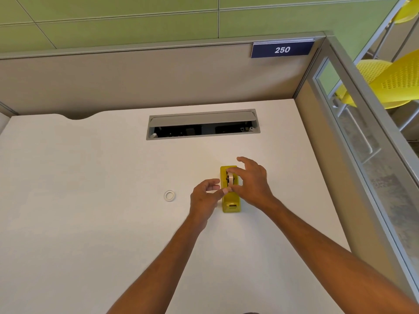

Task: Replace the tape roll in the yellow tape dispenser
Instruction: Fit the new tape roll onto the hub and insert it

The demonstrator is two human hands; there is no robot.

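Note:
The yellow tape dispenser (230, 200) stands on the white desk (90, 200), its cutter end toward me. A white tape roll (230, 179) sits upright in its well. My right hand (251, 182) pinches that roll between thumb and index finger, the other fingers spread above the dispenser's far end. My left hand (205, 198) is at the dispenser's left side, thumb and fingertip pressed together at the roll's near edge; whether they hold a tape end is too small to tell. A thin white ring, an empty tape core (169, 196), lies flat to the left.
A grey cable tray (201, 124) with its lid up is set into the desk behind the dispenser. Grey partition walls (136, 75) close the back and right sides. Yellow chairs (390, 87) stand beyond the right partition.

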